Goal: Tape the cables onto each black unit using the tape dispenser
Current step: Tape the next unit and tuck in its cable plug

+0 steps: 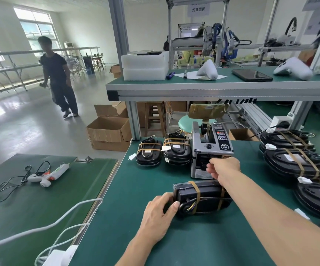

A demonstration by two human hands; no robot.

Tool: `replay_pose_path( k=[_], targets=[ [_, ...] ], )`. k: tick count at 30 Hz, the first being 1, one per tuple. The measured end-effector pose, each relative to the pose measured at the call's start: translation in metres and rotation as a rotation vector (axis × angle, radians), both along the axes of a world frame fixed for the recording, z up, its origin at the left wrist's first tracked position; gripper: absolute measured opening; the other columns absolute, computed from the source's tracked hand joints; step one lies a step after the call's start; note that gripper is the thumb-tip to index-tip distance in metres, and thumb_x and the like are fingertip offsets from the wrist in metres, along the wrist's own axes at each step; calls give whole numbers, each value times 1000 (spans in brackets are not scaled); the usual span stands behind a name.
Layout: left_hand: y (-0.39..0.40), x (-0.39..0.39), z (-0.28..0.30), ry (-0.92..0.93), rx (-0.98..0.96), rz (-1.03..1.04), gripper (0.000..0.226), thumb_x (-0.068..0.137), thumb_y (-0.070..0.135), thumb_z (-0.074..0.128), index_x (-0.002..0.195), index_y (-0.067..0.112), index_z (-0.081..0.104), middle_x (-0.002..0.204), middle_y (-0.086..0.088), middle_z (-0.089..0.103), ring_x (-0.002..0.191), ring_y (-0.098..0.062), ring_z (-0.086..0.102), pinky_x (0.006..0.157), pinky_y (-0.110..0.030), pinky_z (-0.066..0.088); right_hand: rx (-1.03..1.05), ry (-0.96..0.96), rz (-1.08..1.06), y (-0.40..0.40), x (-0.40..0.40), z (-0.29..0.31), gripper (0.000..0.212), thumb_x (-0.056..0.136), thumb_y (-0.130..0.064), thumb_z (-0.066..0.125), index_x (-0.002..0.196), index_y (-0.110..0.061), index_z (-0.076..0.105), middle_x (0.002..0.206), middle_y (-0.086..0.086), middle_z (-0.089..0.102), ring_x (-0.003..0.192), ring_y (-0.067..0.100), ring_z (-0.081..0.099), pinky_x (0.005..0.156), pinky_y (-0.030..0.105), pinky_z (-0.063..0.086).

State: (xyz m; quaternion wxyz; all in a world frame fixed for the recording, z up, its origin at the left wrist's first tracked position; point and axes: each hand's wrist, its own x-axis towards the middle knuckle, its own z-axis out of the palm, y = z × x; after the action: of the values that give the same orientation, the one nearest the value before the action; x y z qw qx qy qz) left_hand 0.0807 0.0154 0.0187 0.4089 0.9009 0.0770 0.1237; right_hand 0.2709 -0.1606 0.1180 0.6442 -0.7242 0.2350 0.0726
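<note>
Black unit (203,196) lies lengthwise left-right, left hand (160,217) gripping.

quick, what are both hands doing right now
Left hand: grips the black unit.
Right hand: at the tape dispenser outlet, fingers curled; tape not visible.

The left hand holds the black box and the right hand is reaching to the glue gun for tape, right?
Not quite. In the head view the right hand reaches to the tape dispenser, not the glue gun, which lies on the other table. The left hand does hold the black unit.
</note>
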Motion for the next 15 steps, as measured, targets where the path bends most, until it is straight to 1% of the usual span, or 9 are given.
replay_pose_path(
  k=[4,6,7,9,10,13,15],
  targets=[
    [0,-1,0,1,-2,-4,21,109,47,54,123,36,64,110,10,67,109,-18,59,101,-41,48,-40,-15,-6,0,-5,2,8,91,-8,72,95,-1,71,76,11,76,58,20,71,49,26,49],
    [0,-1,1,-2,-4,-7,21,109,47,54,123,35,65,111,10,67,109,-18,59,102,-42,48,-117,-64,12,-1,-15,8,9,88,-12,70,91,-3,72,75,10,74,62,22,71,54,29,53],
    [0,-1,0,-5,-4,-10,21,109,46,55,123,34,65,111,10,67,110,-17,59,102,-42,48,-199,-119,44,-2,-20,11,10,87,-14,68,85,-6,73,72,10,73,65,24,71,58,30,55],
    [0,0,0,-9,-8,-10,20,109,46,55,123,34,66,111,11,67,110,-17,59,103,-41,47,-389,-277,168,-3,-36,20,22,85,-20,64,64,-15,68,63,3,70,67,27,68,62,33,51],
    [1,0,0,-9,-10,-9,20,109,46,55,123,35,66,111,11,67,110,-17,59,103,-41,47,-449,-358,244,-4,-48,25,25,85,-23,63,60,-18,65,62,-3,68,69,24,66,64,33,51],
    [1,1,-1,-13,-9,-4,21,109,47,55,123,35,65,113,12,66,111,-16,59,104,-39,47,-521,-530,490,-2,-87,29,20,88,-38,68,70,-27,69,70,-16,70,78,11,66,79,37,51],
    [0,1,-1,-15,-7,5,21,108,46,57,124,35,66,112,11,66,111,-17,59,104,-39,46,-555,-576,607,1,-108,23,25,87,-45,72,68,-29,68,73,-18,69,83,8,65,87,38,49]
  ],
)
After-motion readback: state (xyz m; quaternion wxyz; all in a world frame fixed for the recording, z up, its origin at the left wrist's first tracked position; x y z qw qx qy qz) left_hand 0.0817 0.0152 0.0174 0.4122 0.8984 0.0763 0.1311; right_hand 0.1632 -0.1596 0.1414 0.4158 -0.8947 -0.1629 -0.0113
